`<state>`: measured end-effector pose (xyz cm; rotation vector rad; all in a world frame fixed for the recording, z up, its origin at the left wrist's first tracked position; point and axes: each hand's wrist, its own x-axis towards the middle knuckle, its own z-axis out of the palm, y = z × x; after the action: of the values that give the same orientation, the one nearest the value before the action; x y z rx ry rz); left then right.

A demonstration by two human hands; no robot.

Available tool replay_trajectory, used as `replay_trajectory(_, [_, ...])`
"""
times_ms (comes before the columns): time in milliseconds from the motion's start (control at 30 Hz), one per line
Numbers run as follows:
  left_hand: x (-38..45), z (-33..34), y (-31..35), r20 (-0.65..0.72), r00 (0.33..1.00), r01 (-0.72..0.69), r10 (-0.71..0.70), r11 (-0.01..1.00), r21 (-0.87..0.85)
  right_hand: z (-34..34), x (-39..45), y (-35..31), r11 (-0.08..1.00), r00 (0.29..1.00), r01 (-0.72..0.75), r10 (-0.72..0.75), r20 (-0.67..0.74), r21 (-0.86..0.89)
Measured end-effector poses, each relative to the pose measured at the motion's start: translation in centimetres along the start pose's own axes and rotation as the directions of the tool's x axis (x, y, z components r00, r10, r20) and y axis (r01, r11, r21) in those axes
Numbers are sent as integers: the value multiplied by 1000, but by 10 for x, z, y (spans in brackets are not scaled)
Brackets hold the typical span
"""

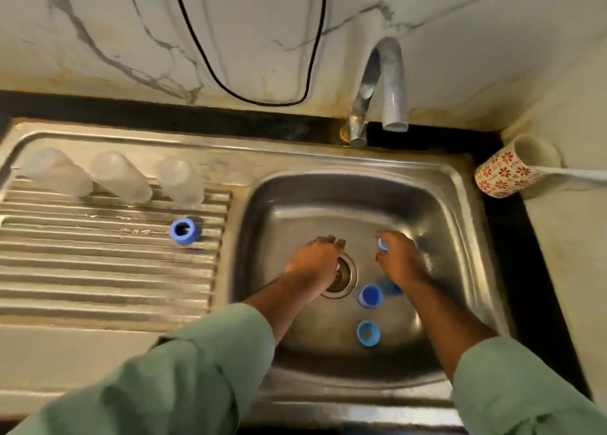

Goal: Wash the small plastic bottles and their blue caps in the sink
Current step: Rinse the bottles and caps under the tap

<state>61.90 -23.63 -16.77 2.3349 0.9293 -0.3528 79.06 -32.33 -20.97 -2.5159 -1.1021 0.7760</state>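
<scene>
Both hands reach into the sink point(460, 204): right hand point(399, 257) pinches a blue cap point(382, 244), left hand point(317, 263) hangs loosely curled, empty, over the drain point(345, 275).

light: dim, warm indoor | glare: soft sheen on sink point(460, 204) wall and drainboard point(98, 270) ridges | blur: whole frame soft, sleeves smeared | edges: wide-angle bending

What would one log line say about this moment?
right hand: pinches small blue plastic cap | left hand: open over drain | steel sink
</scene>
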Motion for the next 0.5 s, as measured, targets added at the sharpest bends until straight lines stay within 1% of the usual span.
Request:
replay_trajectory(67, [26, 7, 14, 12, 999, 49, -49, 999, -5, -2, 25, 15, 991, 982, 59, -36, 187, -117])
replay_trajectory(133, [44, 12, 19, 11, 995, 100, -100, 995, -8, 3, 43, 26, 975, 957, 52, 13, 291, -217])
replay_trajectory(167, [51, 14, 20, 2, 993, 118, -118, 993, -10, 9, 50, 30, 971, 954, 24, 49, 294, -238])
replay_trajectory(200, [57, 15, 20, -2, 991, 133, -134, 991, -17, 14, 57, 35, 957, 961, 19, 62, 268, -290])
replay_trajectory(267, [65, 12, 19, -28, 986, 163, -164, 986, -48, 22, 67, 42, 950, 963, -15, 97, 251, -312])
replay_trajectory(300, [70, 10, 19, -49, 982, 181, -184, 981, -72, 22, 71, 46, 940, 959, -14, 110, 262, -342])
replay_trajectory(333, [73, 6, 18, -73, 974, 208, -216, 973, -104, 20, 72, 46, 920, 959, 28, 85, 269, -391])
replay_trajectory(367, [80, 0, 18, -110, 963, 232, -247, 963, -135, 21, 76, 49, 906, 963, 79, 40, 268, -417])
replay_trajectory(433, [87, -17, 18, -218, 934, 243, -284, 950, -197, 22, 79, 54, 901, 958, 114, 12, 286, -419])
replay_trajectory(467, [91, -26, 19, -292, 912, 217, -290, 942, -257, 21, 79, 52, 915, 954, 119, 2, 299, -385])
replay_trajectory(500, [96, -36, 19, -381, 876, 168, -297, 927, -336, 24, 80, 50, 943, 952, 124, -25, 306, -310])
